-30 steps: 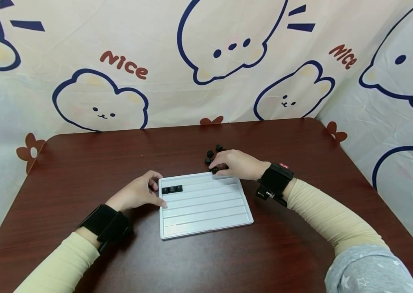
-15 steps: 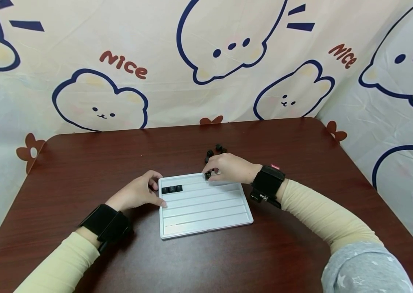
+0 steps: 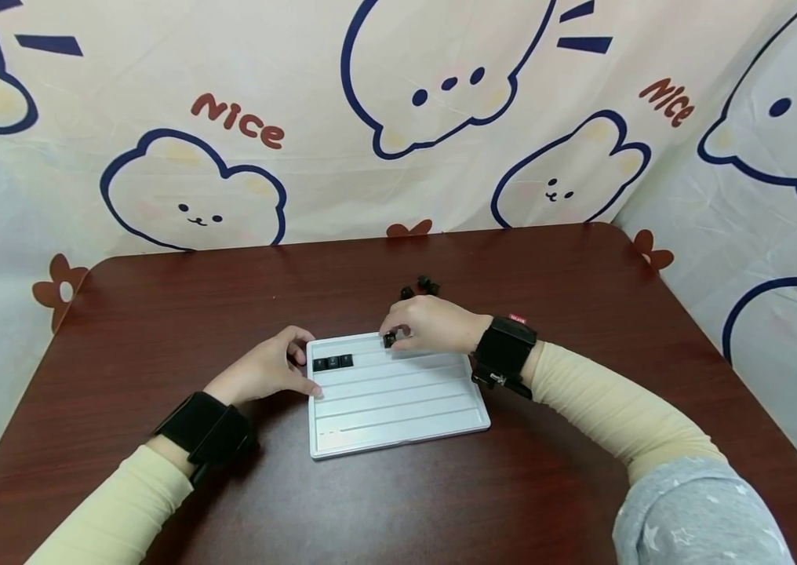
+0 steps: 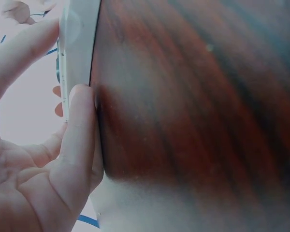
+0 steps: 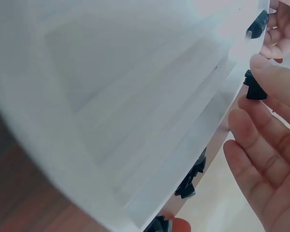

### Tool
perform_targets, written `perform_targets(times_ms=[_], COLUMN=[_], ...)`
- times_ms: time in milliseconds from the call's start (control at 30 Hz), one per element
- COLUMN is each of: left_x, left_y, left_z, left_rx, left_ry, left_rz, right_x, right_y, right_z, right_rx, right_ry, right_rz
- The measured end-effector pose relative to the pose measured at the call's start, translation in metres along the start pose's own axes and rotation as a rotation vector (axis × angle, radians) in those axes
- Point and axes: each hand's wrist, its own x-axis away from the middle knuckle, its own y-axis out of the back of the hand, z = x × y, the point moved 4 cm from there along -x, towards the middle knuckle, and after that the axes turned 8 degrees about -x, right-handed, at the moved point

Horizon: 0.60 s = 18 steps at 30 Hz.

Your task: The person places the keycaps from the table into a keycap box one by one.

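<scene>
A white ridged tray (image 3: 398, 408) lies on the table, its left edge held by my left hand (image 3: 267, 370) with the thumb on the rim near the far corner. Three black keycaps (image 3: 332, 362) sit in a row at the left of its upper part. Over the tray's far edge, my right hand (image 3: 430, 323) pinches another black keycap (image 3: 389, 340). The right wrist view shows this pinched keycap (image 5: 256, 87) between thumb and fingertip, the other fingers loosely bent. In the left wrist view, fingers of the left hand (image 4: 48, 179) touch the tray's side (image 4: 79, 48).
Several loose black keycaps (image 3: 423, 282) lie on the brown table (image 3: 229, 306) behind the tray, partly hidden by the right hand. A patterned white cloth (image 3: 342, 196) hangs behind the table and along its sides.
My right hand has moved left from the loose keycaps to the tray's far edge, bringing one keycap with it. The left hand and the tray have stayed in place.
</scene>
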Motion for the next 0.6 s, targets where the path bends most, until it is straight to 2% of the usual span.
perform_targets(times_ms=[600], left_x=[0.0021], left_y=[0.0002], left_z=[-0.0047], left_rx=[0.011], left_ry=[-0.011], left_rz=[-0.003], right_x=[-0.0086], right_y=[-0.0076], right_z=[0.0040], right_rx=[-0.053], right_ry=[0.012], right_rz=[0.019])
